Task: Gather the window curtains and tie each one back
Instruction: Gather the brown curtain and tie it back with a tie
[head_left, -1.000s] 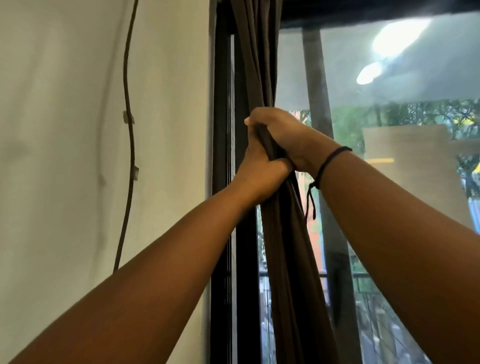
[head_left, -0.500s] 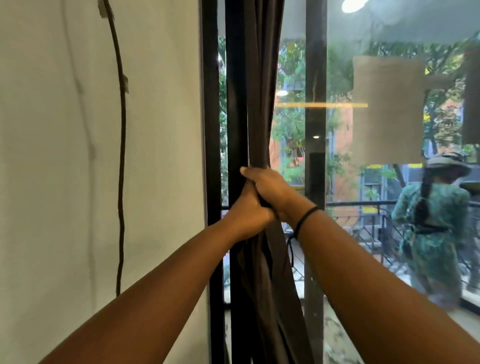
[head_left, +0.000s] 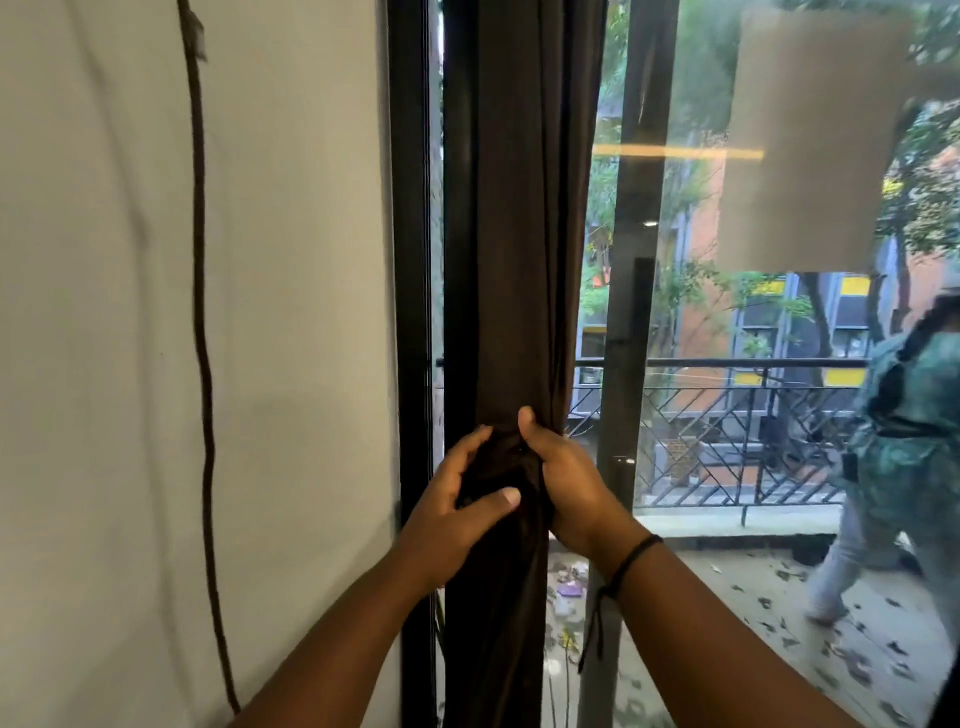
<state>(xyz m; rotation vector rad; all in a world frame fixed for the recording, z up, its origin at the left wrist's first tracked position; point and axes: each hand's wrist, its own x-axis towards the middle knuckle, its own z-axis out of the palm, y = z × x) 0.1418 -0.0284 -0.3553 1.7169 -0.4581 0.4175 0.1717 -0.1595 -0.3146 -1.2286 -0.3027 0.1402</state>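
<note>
The curtain (head_left: 519, 234) hung vertically beside the window frame (head_left: 410, 260), bunched. I had my right hand (head_left: 563, 483) clamped round its right side; my left hand (head_left: 457, 514) cupped the left, thumb across, level with it.

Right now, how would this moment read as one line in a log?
step: gathering | curtain: bunched beside window frame | left hand: gripping curtain | right hand: gripping curtain | tie: none visible

Curtain (head_left: 519, 234) top, bottom cut off — fingertips hidden.
</note>
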